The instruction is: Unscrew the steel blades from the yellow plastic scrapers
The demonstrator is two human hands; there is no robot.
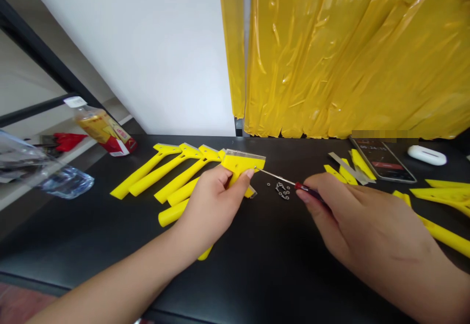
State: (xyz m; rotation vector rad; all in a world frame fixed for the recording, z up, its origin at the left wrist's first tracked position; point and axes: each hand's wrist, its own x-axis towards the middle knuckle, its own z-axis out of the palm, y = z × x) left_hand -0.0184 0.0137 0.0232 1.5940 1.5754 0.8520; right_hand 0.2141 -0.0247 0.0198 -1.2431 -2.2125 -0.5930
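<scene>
L hand (pixel 215 187) clamped on yellow scraper (pixel 239 164), R hand (pixel 348 211) on red-handled screwdriver (pixel 301 187) w/ tip at scraper's head.

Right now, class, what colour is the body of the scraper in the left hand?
Bright yellow; the scraper body shows best in the head view.

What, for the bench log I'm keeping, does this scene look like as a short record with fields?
Left hand: holds yellow scraper
Right hand: holds screwdriver, tip at scraper's head
Surface: black table
Between hands: small metal parts, loose
Toward left: other yellow scrapers, bottle
Toward right: phone, white case
</scene>
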